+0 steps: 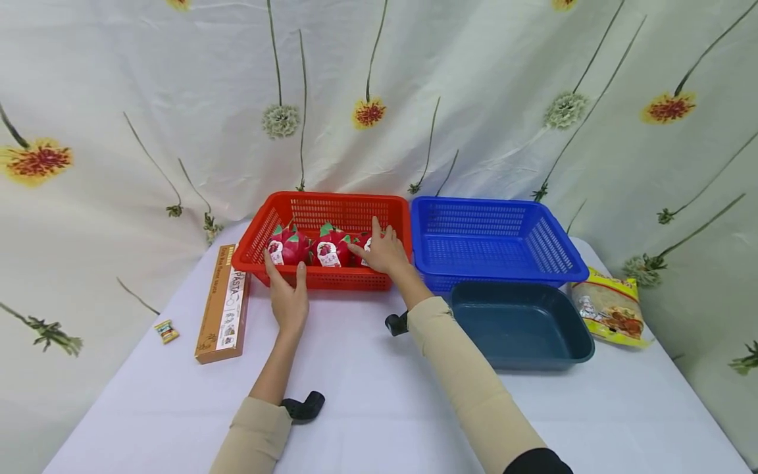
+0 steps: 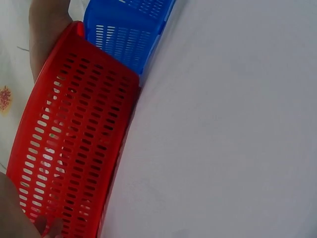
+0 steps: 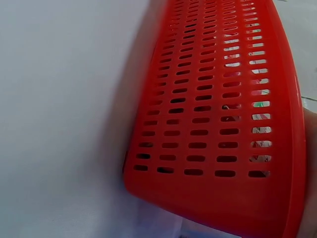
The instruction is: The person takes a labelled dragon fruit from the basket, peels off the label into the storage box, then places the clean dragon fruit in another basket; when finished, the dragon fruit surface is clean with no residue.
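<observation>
Three red dragon-fruit-like items with green tips and white labels lie in a row in the red basket [image 1: 316, 280]: the left one [image 1: 295, 250], the middle one [image 1: 339, 253] and the right one [image 1: 359, 241]. My left hand [image 1: 289, 299] is at the basket's front left rim, fingers spread beside the left item. Over the right item lies my right hand [image 1: 387, 253], fingers extended, partly covering it. In the left wrist view the basket's perforated wall [image 2: 74, 134] hides the contents. The right wrist view shows its wall [image 3: 208, 114] with my right hand [image 3: 311, 168] at the edge.
An empty blue basket [image 1: 491, 268] adjoins the red one on the right, with a dark teal tray [image 1: 527, 359] in front. A yellow food bag [image 1: 612, 306] lies far right. Left stand a brown pasta box [image 1: 216, 316] and a small wrapped packet [image 1: 166, 331].
</observation>
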